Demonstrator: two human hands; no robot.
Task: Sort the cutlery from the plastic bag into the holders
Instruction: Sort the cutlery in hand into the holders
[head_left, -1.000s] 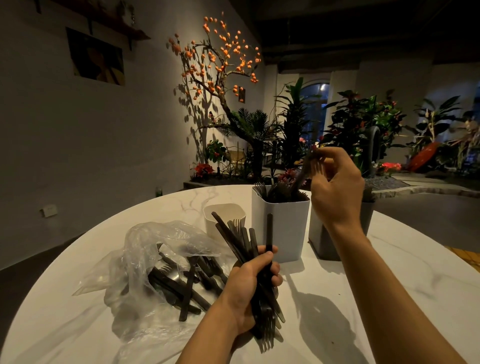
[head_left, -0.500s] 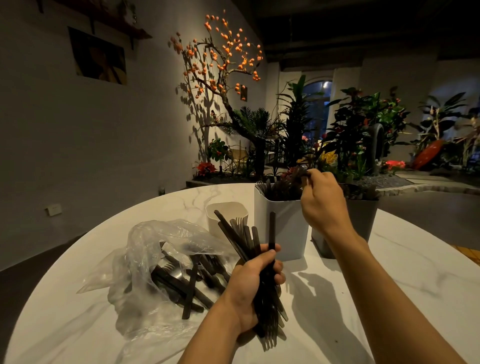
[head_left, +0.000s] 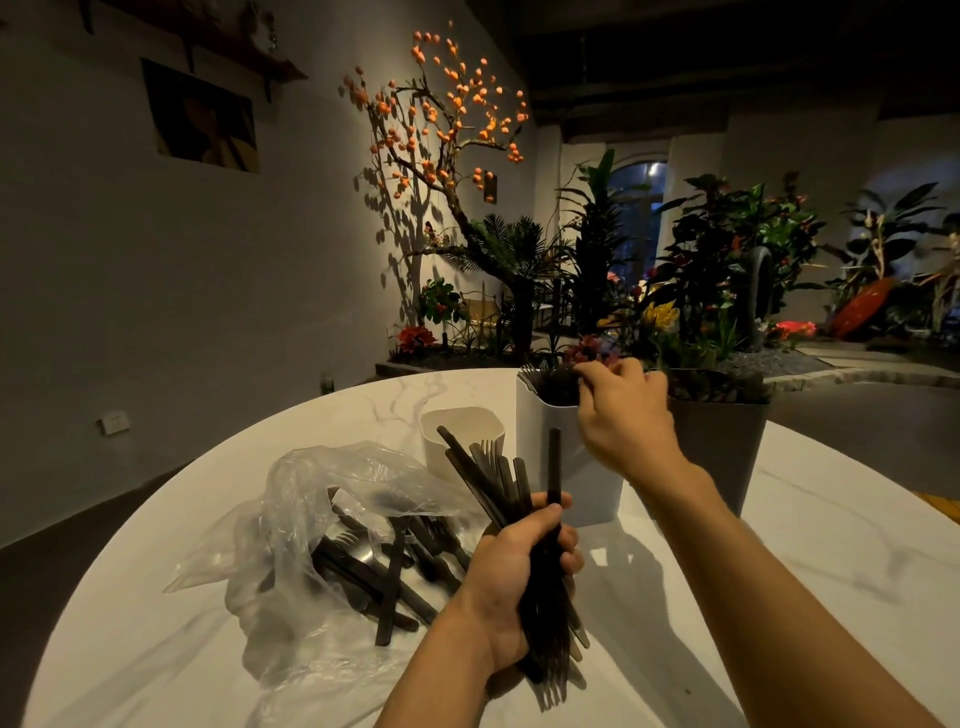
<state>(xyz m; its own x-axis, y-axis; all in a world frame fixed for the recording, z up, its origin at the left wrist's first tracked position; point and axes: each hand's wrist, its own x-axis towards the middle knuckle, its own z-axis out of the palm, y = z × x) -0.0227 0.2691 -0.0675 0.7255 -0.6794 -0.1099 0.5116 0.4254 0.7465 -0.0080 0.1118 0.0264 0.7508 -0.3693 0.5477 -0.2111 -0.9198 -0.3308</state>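
Observation:
My left hand (head_left: 514, 566) grips a bundle of black forks (head_left: 498, 473), handles fanned upward and tines hanging below my fist. My right hand (head_left: 623, 410) reaches over the rim of the tall white holder (head_left: 545, 467), thumb and fingertips pinched on the top of a fork (head_left: 563, 370) standing among several dark forks inside. A clear plastic bag (head_left: 311, 499) lies open at the left with more black cutlery (head_left: 374, 571) spilling from it. A short white holder (head_left: 457, 431) stands behind the bundle. A grey holder (head_left: 727, 447) sits to the right, partly hidden by my right arm.
Everything rests on a round white marble table (head_left: 805, 545). Its far edge curves just behind the holders. Beyond it stand potted plants and a tree with orange fruit (head_left: 447, 119) against the wall.
My right hand has dropped from above the tall white holder down to its rim, lowering the fork in among the others. The left hand and its bundle have stayed put.

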